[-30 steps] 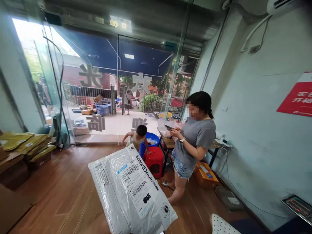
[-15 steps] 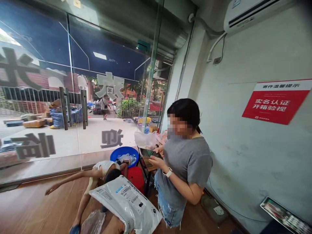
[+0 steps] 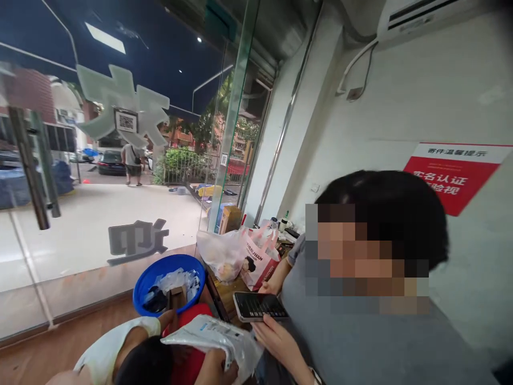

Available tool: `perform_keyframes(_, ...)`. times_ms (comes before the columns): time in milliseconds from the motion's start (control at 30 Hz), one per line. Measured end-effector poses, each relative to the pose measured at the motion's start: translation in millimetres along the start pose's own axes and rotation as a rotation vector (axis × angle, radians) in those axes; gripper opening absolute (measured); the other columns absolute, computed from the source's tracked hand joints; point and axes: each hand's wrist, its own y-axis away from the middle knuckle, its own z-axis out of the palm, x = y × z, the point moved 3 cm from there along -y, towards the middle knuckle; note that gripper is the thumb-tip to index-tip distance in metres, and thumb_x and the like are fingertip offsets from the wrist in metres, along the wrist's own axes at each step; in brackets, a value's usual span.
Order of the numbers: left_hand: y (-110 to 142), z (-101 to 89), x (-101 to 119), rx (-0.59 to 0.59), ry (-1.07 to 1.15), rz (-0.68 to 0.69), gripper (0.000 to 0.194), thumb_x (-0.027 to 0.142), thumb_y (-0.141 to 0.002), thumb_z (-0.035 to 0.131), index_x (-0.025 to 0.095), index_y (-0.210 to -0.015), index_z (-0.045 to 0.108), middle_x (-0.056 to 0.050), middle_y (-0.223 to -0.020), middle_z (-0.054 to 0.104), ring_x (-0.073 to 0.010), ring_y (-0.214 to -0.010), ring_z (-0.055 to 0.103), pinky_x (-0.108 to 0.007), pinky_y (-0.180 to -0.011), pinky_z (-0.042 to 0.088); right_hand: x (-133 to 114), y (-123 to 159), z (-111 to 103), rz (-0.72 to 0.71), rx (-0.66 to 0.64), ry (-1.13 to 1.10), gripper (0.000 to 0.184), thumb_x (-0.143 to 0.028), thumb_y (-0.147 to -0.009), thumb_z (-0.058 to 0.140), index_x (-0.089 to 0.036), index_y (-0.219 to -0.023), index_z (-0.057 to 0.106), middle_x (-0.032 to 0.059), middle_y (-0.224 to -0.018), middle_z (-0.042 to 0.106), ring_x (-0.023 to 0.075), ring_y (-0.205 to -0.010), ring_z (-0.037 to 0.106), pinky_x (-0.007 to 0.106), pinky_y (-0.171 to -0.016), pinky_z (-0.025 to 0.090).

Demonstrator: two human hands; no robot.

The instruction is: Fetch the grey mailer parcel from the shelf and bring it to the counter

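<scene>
At the bottom edge my hand, seemingly the right hand (image 3: 216,370), has its fingers closed on the edge of the white parcel (image 3: 214,337), held just beside a person's phone (image 3: 258,306); the left hand is not visible. I judge the parcel is being presented, which needs a steady hold with the label showing. Beyond stand a cluttered table (image 3: 224,291), a blue basin (image 3: 168,278) and the glass door (image 3: 100,214).

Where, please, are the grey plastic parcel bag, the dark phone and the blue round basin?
grey plastic parcel bag (image 3: 208,336): head view, on its wrinkled top face by the label.
dark phone (image 3: 258,306): head view, on the middle of its screen.
blue round basin (image 3: 149,274): head view, on its left rim.
</scene>
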Motion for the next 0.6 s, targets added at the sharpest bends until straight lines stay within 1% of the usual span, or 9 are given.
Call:
perform_keyframes(67, -42.8, -2.4, -4.9, 0.052, 0.002, -0.023, 0.028, 0.043, -0.054, 0.050, 0.020, -0.040, 0.041, 0.000, -0.043, 0.042, -0.0142, -0.051, 0.039, -0.030, -0.054, 0.030, 10.5, 11.2, -0.9, -0.028, 0.024, 0.136, 0.049, 0.001, -0.082, 0.037, -0.007, -0.127, 0.052, 0.0151, -0.136, 0.047, 0.0171, -0.130, 0.041, 0.030, -0.114, 0.028)
perform_keyframes(133, -82.7, -1.2, -8.9, 0.124, 0.021, -0.034, 0.031, 0.047, -0.056, 0.047, 0.020, -0.041, 0.041, 0.000, -0.042, 0.041, -0.0139, -0.050, 0.037, -0.030, -0.053, 0.026, 14.6, 21.0, 6.0, -0.131, 0.075, 0.316, 0.049, -0.002, -0.084, 0.034, -0.008, -0.129, 0.051, 0.0141, -0.133, 0.052, 0.0189, -0.127, 0.046, 0.032, -0.109, 0.037)
perform_keyframes(233, -134.5, 6.7, -18.5, 0.242, 0.087, -0.042, 0.037, 0.053, -0.061, 0.046, 0.019, -0.045, 0.050, -0.004, -0.046, 0.052, -0.0182, -0.054, 0.047, -0.031, -0.056, 0.034, 14.9, 12.7, 27.8, -0.305, 0.412, 0.844, 0.040, -0.012, -0.089, 0.034, -0.017, -0.118, 0.061, 0.0054, -0.106, 0.073, 0.0136, -0.102, 0.067, 0.022, -0.075, 0.059)
perform_keyframes(300, -163.0, 14.2, -30.7, 0.313, 0.154, -0.054, 0.041, 0.055, -0.065, 0.047, 0.018, -0.051, 0.056, -0.007, -0.054, 0.062, -0.0235, -0.063, 0.057, -0.033, -0.063, 0.044, 19.5, -14.7, 44.0, -0.293, 0.707, 1.162, 0.027, -0.026, -0.091, 0.044, -0.023, -0.110, 0.063, 0.0053, -0.098, 0.073, 0.0171, -0.092, 0.070, 0.027, -0.057, 0.062)
perform_keyframes(333, -175.6, 18.3, -39.2, 0.347, 0.187, -0.067, 0.043, 0.056, -0.067, 0.047, 0.017, -0.054, 0.059, -0.009, -0.060, 0.066, -0.0260, -0.069, 0.061, -0.034, -0.067, 0.047, 25.4, -35.0, 50.6, -0.264, 0.758, 1.193, 0.025, -0.033, -0.089, 0.051, -0.023, -0.109, 0.062, 0.0065, -0.099, 0.071, 0.0198, -0.092, 0.069, 0.031, -0.055, 0.063)
perform_keyframes(367, -186.9, 22.2, -49.4, 0.384, 0.215, -0.088, 0.044, 0.056, -0.068, 0.047, 0.017, -0.058, 0.062, -0.010, -0.065, 0.068, -0.0283, -0.076, 0.064, -0.035, -0.072, 0.050, 33.6, -57.8, 55.3, -0.226, 0.757, 1.168, 0.028, -0.037, -0.087, 0.054, -0.021, -0.109, 0.061, 0.0065, -0.099, 0.070, 0.0216, -0.092, 0.068, 0.035, -0.056, 0.063)
perform_keyframes(467, -212.0, 33.3, -88.5, 0.520, 0.249, -0.225, 0.046, 0.056, -0.070, 0.047, 0.015, -0.065, 0.066, -0.016, -0.075, 0.071, -0.0350, -0.093, 0.065, -0.041, -0.081, 0.052, 69.6, -121.5, 58.8, -0.035, 0.511, 0.751, 0.028, -0.037, -0.090, 0.053, -0.025, -0.114, 0.056, 0.0027, -0.105, 0.065, 0.0214, -0.094, 0.066, 0.039, -0.064, 0.062)
perform_keyframes(533, -219.9, 41.1, -117.4, 0.602, 0.229, -0.362, 0.048, 0.056, -0.071, 0.044, 0.013, -0.066, 0.066, -0.022, -0.076, 0.070, -0.0406, -0.097, 0.064, -0.048, -0.083, 0.051, 93.8, -142.7, 58.9, 0.120, 0.344, 0.369, 0.027, -0.035, -0.095, 0.042, -0.027, -0.117, 0.054, 0.0001, -0.110, 0.063, 0.0210, -0.097, 0.064, 0.042, -0.070, 0.061)
perform_keyframes(600, -220.9, 49.4, -143.1, 0.650, 0.190, -0.482, 0.050, 0.055, -0.073, 0.041, 0.012, -0.068, 0.065, -0.026, -0.077, 0.069, -0.0444, -0.098, 0.063, -0.056, -0.082, 0.050, 110.6, -142.6, 62.6, 0.262, 0.194, -0.029, 0.032, -0.034, -0.097, 0.032, -0.028, -0.121, 0.052, 0.0004, -0.114, 0.061, 0.0213, -0.101, 0.062, 0.045, -0.075, 0.059)
